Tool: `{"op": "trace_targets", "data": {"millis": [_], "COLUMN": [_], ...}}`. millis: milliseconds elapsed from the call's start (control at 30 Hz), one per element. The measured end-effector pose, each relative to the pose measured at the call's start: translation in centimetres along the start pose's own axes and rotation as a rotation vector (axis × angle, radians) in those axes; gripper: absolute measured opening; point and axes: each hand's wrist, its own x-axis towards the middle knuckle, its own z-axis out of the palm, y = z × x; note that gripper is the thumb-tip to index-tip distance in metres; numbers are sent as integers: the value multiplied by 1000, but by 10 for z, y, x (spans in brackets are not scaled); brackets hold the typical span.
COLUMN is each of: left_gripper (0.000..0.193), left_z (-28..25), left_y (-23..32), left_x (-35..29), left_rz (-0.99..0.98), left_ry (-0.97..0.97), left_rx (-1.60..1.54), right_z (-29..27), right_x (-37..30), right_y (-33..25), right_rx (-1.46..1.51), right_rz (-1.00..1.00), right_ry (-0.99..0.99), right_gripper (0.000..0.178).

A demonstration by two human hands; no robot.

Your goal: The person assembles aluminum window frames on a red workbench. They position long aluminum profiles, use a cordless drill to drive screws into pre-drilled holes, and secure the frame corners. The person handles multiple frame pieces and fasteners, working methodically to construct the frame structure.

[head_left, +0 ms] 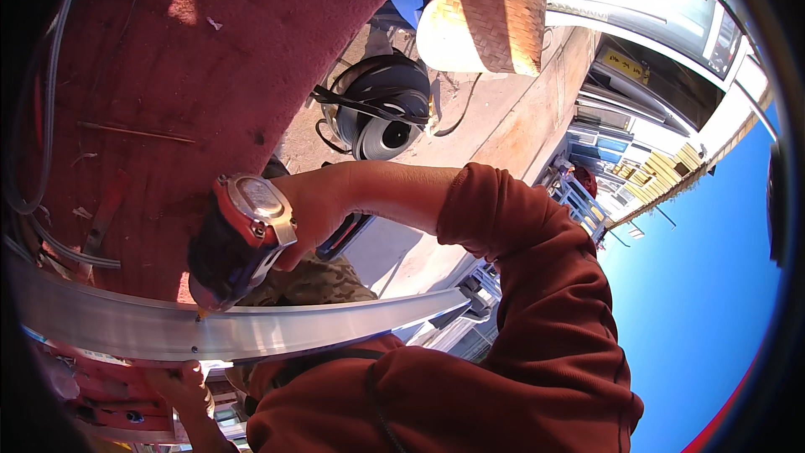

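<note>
My right hand [309, 220] is closed around a power drill [243, 239] with a red, silver and black body. The drill points down, its tip on or just above a long silver aluminium profile [310, 329] that runs across the lower part of the view. A small dark hole or screw head [194, 349] shows in the profile near the tip. From below, my left hand [180, 386] holds the profile's near edge; part of its fingers lies in shadow. The handle of the drill is mostly hidden by my right hand.
A red cloth-covered surface [168, 59] carries a thin rod [138, 132] and grey cable [52, 101]. Beyond it, on the concrete, lie a round black-and-grey machine [381, 105] with cords and a woven basket-like object [482, 17]. A white vehicle [654, 0] stands farther back.
</note>
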Motion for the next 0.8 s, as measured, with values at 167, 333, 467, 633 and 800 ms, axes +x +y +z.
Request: {"op": "trace_targets", "data": {"millis": [167, 333, 467, 633, 800], "left_gripper": [35, 65, 54, 42, 36], "left_z": [7, 13, 8, 9, 11], "left_y": [16, 48, 49, 52, 52], "left_x": [6, 48, 40, 46, 47], "left_rz": [-223, 145, 123, 110, 135], "left_ry": [-157, -157, -208, -217, -216], "left_rx": [-82, -134, -96, -149, -211], "right_z": [-13, -11, -8, 6, 13], "right_x": [-16, -49, -54, -59, -43], "right_y": [-13, -26, -17, -18, -55], "right_rx": [18, 108, 234, 380, 1033], "right_rz": [102, -100, 83, 206, 532], "right_ry": [31, 136, 67, 89, 280], "right_gripper": [38, 45, 46, 50, 49]}}
